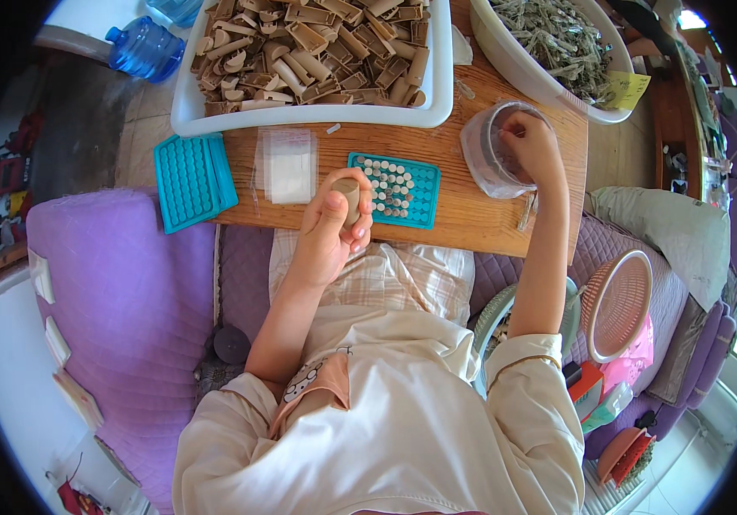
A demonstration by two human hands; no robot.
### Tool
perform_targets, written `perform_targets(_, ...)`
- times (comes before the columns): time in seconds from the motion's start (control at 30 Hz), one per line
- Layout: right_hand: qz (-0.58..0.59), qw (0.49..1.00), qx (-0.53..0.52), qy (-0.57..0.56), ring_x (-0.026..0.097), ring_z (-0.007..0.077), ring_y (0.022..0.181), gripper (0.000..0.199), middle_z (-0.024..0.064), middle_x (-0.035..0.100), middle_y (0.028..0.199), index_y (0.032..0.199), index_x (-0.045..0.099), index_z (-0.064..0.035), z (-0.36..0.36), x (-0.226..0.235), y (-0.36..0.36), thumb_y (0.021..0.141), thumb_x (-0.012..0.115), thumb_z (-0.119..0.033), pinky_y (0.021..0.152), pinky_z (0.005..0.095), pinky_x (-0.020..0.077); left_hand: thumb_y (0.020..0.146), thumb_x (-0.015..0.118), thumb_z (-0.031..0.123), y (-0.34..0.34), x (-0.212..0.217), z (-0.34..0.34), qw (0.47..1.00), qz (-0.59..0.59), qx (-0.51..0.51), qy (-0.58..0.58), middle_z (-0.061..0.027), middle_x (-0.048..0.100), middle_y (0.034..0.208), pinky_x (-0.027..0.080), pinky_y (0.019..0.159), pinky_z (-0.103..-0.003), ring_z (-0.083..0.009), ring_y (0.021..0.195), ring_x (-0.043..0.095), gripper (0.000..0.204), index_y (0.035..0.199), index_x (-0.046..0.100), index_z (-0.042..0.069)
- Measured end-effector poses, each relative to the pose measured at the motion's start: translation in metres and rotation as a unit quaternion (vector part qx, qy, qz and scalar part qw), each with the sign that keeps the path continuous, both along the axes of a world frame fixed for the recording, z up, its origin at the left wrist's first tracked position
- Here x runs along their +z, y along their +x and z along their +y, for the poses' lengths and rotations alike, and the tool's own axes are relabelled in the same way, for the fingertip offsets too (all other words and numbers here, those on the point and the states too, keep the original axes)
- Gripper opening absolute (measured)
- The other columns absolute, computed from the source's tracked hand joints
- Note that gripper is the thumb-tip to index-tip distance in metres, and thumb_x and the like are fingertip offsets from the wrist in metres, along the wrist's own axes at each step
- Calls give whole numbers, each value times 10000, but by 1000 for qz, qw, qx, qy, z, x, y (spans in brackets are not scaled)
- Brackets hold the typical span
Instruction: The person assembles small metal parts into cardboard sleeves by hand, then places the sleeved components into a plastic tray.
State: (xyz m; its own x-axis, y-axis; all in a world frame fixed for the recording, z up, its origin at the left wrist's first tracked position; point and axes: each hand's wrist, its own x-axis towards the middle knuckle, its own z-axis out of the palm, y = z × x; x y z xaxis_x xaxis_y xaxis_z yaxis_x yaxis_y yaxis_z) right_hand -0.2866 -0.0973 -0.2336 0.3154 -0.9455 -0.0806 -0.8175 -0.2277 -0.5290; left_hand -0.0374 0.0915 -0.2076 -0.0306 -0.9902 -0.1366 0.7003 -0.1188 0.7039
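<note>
My left hand [326, 236] is closed around a short tan cylinder-shaped piece [348, 197], held upright over the table's near edge. Just right of it lies a teal tray [426, 190] with round hollows, and small whitish discs [390, 182] fill part of it. At the right of the table my right hand [530, 148] reaches into a clear round tub [482, 159] lined with plastic. Its fingers are bent together inside the rim, and whatever they hold is hidden.
A white bin [317, 117] heaped with tan half-round shells [313, 51] stands at the back. Left of the hands lie stacked teal trays [190, 182] and clear bags [291, 167]. A white basin [506, 56] of small wrapped parts sits far right. A pink basket [616, 305] stands beside my right arm.
</note>
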Motion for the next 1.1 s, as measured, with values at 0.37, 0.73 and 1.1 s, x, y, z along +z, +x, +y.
perform_targets(0.37,-401,901,-116,118,518,62,634,65,-8,536,686,767,521,-7,30,25,25,726,571,-19,564,188,391,853,363,455,-6,-3,2,991,110,-76,28,-5,431,737,262,420,-152,-39,532,351,410,1010,425,81)
perform_targets(0.73,-141,986,-38,-86,485,94,568,91,48,522,641,783,529,-20,31,17,31,695,549,-27,532,229,398,862,421,276,-12,10,2,989,107,-16,96,-54,503,940,406,550,-168,-97,684,495,333,1132,409,81)
perform_targets(1.1,-277,957,-62,-56,544,106,640,93,54,568,724,842,522,5,53,36,43,749,515,2,603,229,440,838,462,122,-3,12,0,894,423,-83,124,-116,498,1092,552,575,-286,-314,996,503,300,1134,418,97)
